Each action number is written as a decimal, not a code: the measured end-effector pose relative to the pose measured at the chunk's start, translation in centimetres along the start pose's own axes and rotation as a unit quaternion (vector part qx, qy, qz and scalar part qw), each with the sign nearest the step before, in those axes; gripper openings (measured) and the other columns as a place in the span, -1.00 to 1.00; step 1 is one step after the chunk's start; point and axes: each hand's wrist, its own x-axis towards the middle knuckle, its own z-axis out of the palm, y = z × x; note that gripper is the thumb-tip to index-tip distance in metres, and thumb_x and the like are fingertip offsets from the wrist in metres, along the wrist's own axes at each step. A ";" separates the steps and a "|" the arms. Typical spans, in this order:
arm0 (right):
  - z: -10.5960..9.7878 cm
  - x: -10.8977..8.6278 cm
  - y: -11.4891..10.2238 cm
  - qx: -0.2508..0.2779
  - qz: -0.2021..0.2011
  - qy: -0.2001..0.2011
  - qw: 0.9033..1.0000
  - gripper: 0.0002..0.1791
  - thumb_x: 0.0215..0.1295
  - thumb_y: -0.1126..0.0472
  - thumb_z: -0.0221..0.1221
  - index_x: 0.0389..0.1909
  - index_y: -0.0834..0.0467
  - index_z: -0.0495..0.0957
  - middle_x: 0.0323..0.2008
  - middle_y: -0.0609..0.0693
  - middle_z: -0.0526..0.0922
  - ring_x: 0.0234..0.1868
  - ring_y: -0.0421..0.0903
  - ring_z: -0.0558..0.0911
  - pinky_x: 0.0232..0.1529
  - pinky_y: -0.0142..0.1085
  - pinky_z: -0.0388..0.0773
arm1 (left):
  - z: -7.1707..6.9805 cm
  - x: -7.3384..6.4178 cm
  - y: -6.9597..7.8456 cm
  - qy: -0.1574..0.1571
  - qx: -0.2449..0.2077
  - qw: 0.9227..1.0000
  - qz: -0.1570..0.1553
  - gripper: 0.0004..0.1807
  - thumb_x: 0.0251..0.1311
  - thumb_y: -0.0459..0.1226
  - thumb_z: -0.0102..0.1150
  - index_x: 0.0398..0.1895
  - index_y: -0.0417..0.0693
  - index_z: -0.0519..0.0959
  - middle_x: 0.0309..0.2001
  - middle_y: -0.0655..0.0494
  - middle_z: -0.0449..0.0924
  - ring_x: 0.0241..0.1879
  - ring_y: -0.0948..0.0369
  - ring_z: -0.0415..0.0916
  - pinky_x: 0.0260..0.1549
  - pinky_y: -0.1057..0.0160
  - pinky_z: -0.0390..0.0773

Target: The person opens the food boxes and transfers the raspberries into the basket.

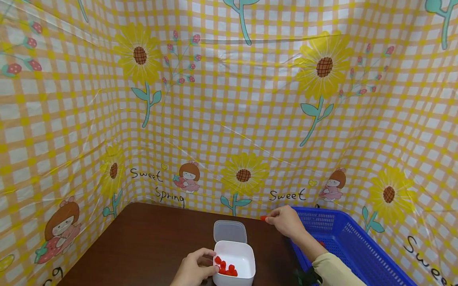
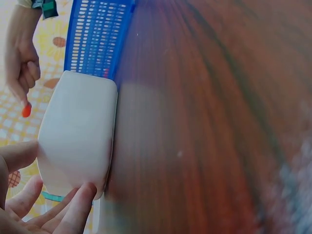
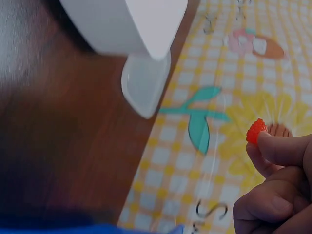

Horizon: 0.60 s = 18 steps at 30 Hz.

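Out past the box, near the back edge of the table, my right hand (image 1: 286, 222) pinches a small bumpy red raspberry (image 3: 256, 131) between thumb and index finger. A white square plastic box (image 1: 234, 281) stands at the table's front, with several more red raspberries (image 1: 222, 265) gathered at its left inside. My left hand (image 1: 196, 267) holds that box by its left side, thumb and fingertips spread against the wall and rim. Seen from the left wrist, fingers (image 2: 80, 204) touch the box's outer wall.
Behind the box lies a translucent lid (image 1: 230, 231) on the dark brown table (image 1: 157, 238). A blue perforated basket (image 1: 368, 242) sits at the right, with a red piece (image 1: 321, 243) inside. Checked, flower-printed cloth (image 1: 214, 99) hangs around the back and sides.
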 end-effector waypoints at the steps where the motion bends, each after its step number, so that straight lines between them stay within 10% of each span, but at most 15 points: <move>1: -0.5 0.0 0.3 -0.002 0.004 -0.002 1.000 -0.87 0.22 0.23 0.35 -0.33 0.23 0.77 -0.34 0.03 0.74 -0.34 -0.07 0.59 -0.36 -0.19 0.48 | 0.0 0.0 0.0 -0.001 -0.001 1.000 -0.002 -0.63 0.08 -0.26 0.48 -0.03 -0.09 0.64 -0.28 0.01 0.72 -0.37 0.14 0.66 -0.38 0.13 0.66; 18: -5.1 0.5 7.5 -0.046 0.044 -0.036 0.997 -0.83 0.32 0.24 0.27 -0.33 0.28 0.75 -0.24 0.18 0.72 -0.39 -0.04 0.49 -0.35 -0.15 0.43 | -0.1 -0.2 -0.5 -0.008 0.001 1.000 -0.011 -0.63 0.08 -0.24 0.48 -0.04 -0.08 0.64 -0.28 0.04 0.72 -0.35 0.12 0.69 -0.34 0.09 0.68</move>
